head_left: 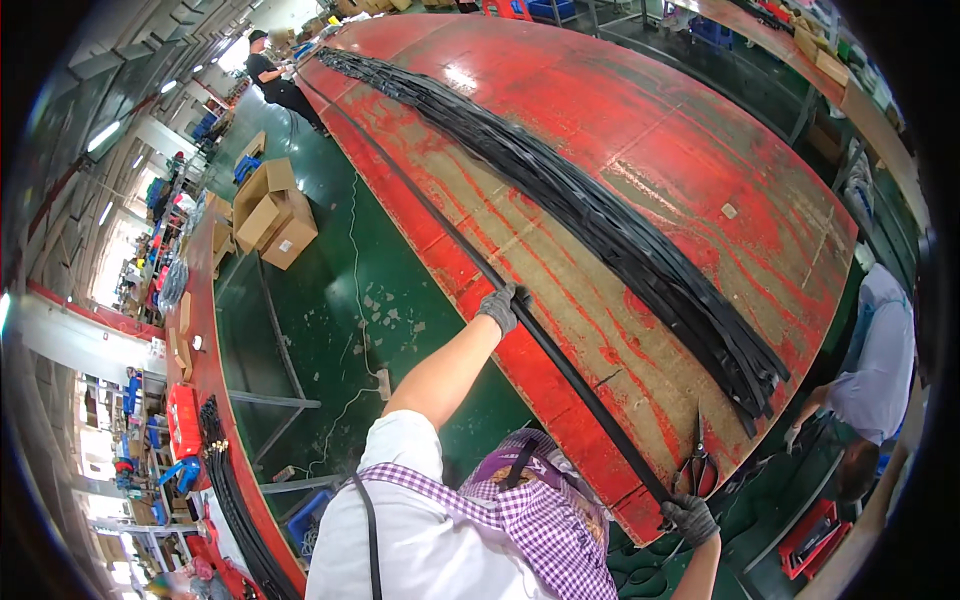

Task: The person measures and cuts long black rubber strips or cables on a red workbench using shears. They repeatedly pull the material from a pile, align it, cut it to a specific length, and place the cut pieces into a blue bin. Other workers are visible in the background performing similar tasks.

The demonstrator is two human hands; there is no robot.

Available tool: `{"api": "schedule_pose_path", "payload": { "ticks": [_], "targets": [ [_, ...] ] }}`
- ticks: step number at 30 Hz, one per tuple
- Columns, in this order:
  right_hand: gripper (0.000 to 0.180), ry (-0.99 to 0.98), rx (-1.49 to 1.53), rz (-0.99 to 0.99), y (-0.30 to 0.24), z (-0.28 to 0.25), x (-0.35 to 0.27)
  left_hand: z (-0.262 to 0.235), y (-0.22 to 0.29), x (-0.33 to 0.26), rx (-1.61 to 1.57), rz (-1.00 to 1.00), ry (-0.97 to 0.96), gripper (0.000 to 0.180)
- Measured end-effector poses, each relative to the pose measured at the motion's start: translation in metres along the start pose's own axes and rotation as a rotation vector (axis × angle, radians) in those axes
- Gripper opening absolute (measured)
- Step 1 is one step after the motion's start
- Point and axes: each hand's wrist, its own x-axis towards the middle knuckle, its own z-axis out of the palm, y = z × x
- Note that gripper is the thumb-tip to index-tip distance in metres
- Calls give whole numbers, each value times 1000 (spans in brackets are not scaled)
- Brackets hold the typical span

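Gripping a long thin black rubber strip [560,365] with both grey-gloved hands, stretched along the near edge of the long worn red-painted wooden workbench [640,130]. Left hand [499,307] fingers curled closed around the strip about midway up the bench edge, arm reaching forward and bare to the white short sleeve. Right hand [690,518] fingers closed over the strip's near end at the bench corner, down by the lower right. Strip runs straight between the two hands and carries on past the left hand toward the far end of the bench. Red-handled scissors [697,465] lie on the bench just beside the right hand, blades pointing away. Thick bundle of black rubber strips [600,220] lies lengthwise down the bench middle, well apart from the held strip. Purple-and-white checked apron [520,520] over the wearer's front at bottom centre. Green floor [330,290] left of the bench, brown cardboard boxes [272,215] on it. Another person in a light shirt [880,365] bends at the right edge; one in black [275,80] stands far off top left.
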Motion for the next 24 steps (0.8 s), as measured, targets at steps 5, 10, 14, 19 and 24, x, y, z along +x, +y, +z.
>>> {"api": "schedule_pose_path", "payload": {
  "ticks": [5, 10, 14, 19, 24],
  "targets": [
    [19, 8, 44, 68, 24, -12, 13, 6, 0, 3, -79, 26, -27, 13],
    [19, -10, 83, 67, 45, -14, 23, -7, -10, 17, 44, -125, 14, 14],
    [21, -14, -31, 44, 5, 21, 56, -11, -53, 3, 88, -262, -120, 16],
    [24, -102, -44, -62, -39, 53, 100, 3, -77, -27, 50, -367, -177, 17],
    [23, -100, -225, 49, -20, 40, 102, -4, -39, 23, -24, -192, -25, 16]
  ]
}}
